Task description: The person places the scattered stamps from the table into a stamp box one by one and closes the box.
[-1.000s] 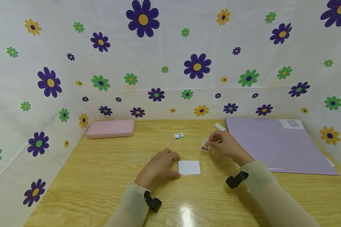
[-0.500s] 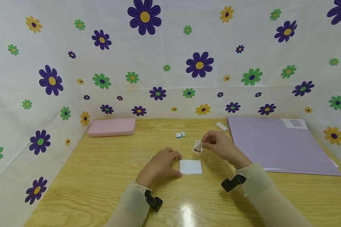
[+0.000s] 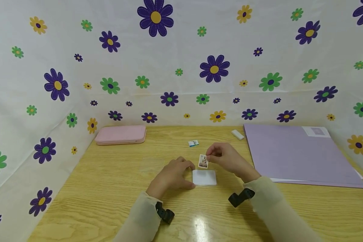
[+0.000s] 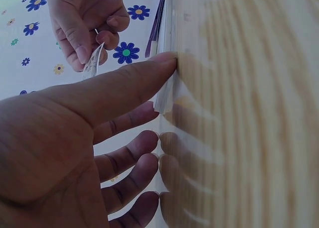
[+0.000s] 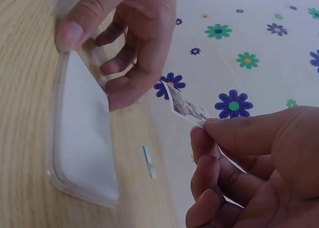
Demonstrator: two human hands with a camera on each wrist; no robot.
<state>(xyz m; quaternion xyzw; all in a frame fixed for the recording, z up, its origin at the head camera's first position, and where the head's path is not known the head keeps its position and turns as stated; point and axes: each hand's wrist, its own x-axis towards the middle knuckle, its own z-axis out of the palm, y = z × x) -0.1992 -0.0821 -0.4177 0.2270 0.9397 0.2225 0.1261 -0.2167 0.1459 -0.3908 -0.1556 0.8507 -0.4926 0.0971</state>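
Between thumb and fingertip, my right hand (image 3: 227, 159) pinches a small white-bordered picture card (image 3: 203, 161) by its right edge, held up just behind a flat white rectangular case (image 3: 204, 177). The case has rounded corners and a clear rim, and it lies on the table. My left hand (image 3: 174, 175) holds its left end, thumb at the near corner and a finger at the far one. In the left wrist view, the left thumb (image 4: 144, 76) presses the case's edge. The right wrist view shows the picture card (image 5: 184, 106) tilted, apart from the case (image 5: 82, 128).
A faint clear sheet (image 3: 151, 164) lies left of the left hand. Behind are a small blue-and-white packet (image 3: 193, 143), a white eraser-like block (image 3: 237, 134) and a pink case (image 3: 121, 135). A large purple folder (image 3: 296, 154) covers the right side, before a flowered cloth (image 3: 181, 67).
My right hand has carried the picture card leftward and nearer, to just behind the white case, and turned it more upright. The left hand stays at the case's left end.
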